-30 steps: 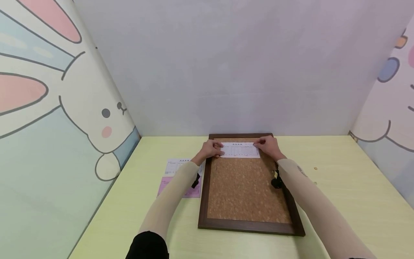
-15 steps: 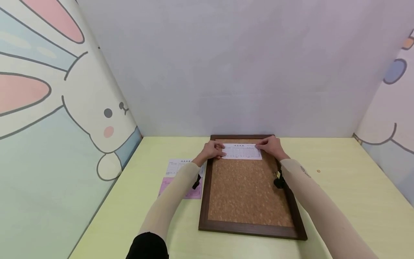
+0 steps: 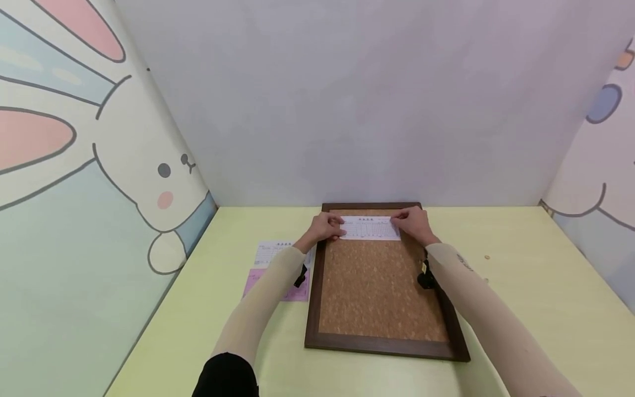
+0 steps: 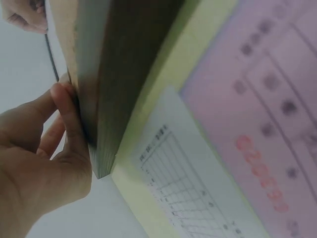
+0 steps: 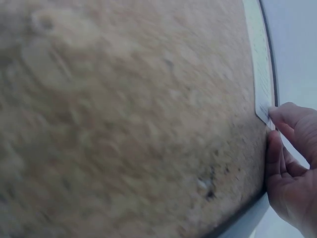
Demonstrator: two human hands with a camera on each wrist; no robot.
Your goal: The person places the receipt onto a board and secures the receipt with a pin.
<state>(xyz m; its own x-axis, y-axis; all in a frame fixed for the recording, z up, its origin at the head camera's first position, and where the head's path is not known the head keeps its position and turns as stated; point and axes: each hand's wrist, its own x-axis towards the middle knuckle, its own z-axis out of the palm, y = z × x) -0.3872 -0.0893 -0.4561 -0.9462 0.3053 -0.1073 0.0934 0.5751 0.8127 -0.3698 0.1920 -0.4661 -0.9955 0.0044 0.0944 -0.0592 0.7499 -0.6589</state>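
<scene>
A white printed form point(image 3: 370, 227) lies across the top of a cork board point(image 3: 382, 292) with a dark brown wooden frame. My left hand point(image 3: 324, 227) pinches the form's left edge, with the wrist over the frame's left side. At the upper right corner, my right hand point(image 3: 413, 223) grips the paper between thumb and fingers. The right wrist view shows this hand point(image 5: 294, 153) with its fingertips at the form's corner, close to the cork. In the left wrist view the left hand's fingertips point(image 4: 62, 91) meet at the board's edge, and the form is mostly hidden.
Left of the board, partly under my left sleeve, lie another white form point(image 3: 270, 252) and a pink form point(image 3: 296, 293). Two small tan bits, one a disc point(image 3: 486, 257), are on the pale yellow table point(image 3: 526, 309) at right. A grey wall point(image 3: 367, 110) stands behind the board.
The head view shifts slightly between frames. Both hands stay at the two ends of the white form, which keeps its place on the cork board.
</scene>
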